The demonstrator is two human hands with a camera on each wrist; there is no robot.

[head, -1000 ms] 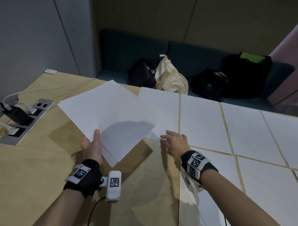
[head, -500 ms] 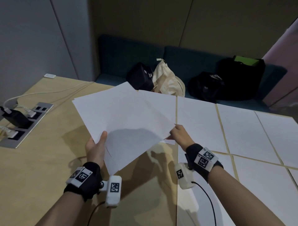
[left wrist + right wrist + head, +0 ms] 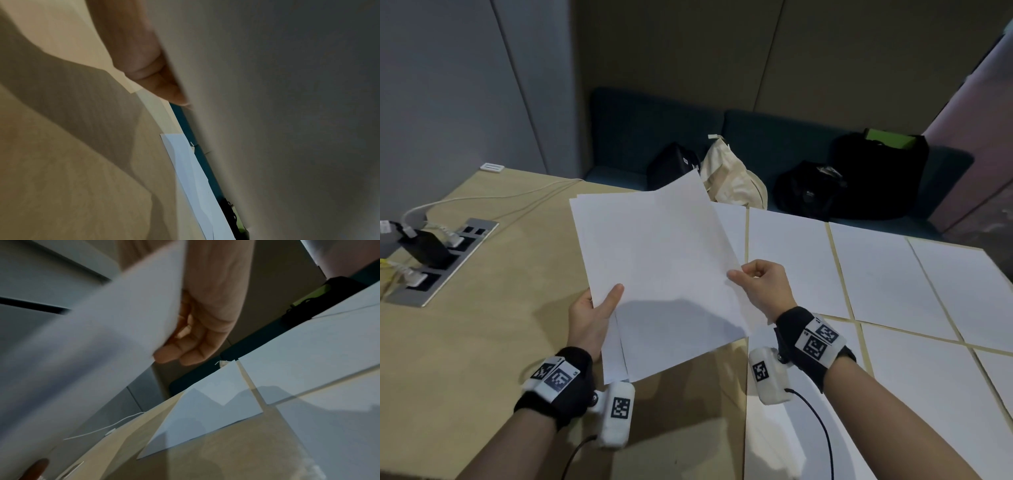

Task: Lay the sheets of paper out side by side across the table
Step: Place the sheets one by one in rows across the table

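Sheets of plain white paper, a small stack [image 3: 664, 284], now lifted over bare wooden table [image 3: 465, 342]; left hand [image 3: 590, 320] grips it, right hand [image 3: 760, 284] newly pinches the right edge, likely peeling one for the gap beside laid white sheets [image 3: 791, 260].

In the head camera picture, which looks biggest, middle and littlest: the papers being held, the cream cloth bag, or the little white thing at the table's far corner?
1. The held stack of paper, clearly biggest, though it is also nearest the camera.
2. The cream cloth bag on the bench.
3. The little white thing at the table's far corner, smallest and farthest away.
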